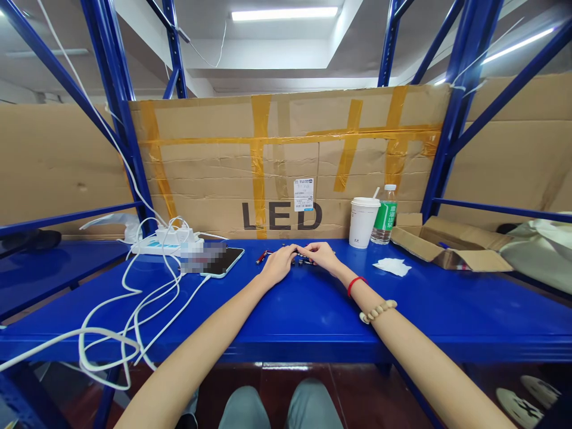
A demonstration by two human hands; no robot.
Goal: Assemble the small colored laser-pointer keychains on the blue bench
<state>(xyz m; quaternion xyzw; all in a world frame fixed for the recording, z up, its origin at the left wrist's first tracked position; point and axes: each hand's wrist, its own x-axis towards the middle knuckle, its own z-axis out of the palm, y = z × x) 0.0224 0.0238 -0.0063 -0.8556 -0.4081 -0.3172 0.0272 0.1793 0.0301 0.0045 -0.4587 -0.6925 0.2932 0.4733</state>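
My left hand [279, 266] rests low over the blue shelf surface, its fingers bent and drawn together. Meeting it at the fingertips is my right hand [322, 256], also closed in a pinch; whatever they hold is too small and hidden to make out. Beside my left hand lies a small red and metallic piece [261, 257]. Several tiny dark and shiny pieces [305, 261] are scattered under and between my fingers. A red cord and a beaded bracelet circle my right wrist and forearm.
A phone [230, 262], power strip [154, 247] and tangled white cables [134, 310] lie left. Right stand a white cup [363, 223], a water bottle [385, 215], crumpled tissue [392, 266] and an open cardboard box [447, 243]. A large cardboard panel [214, 173] closes the back.
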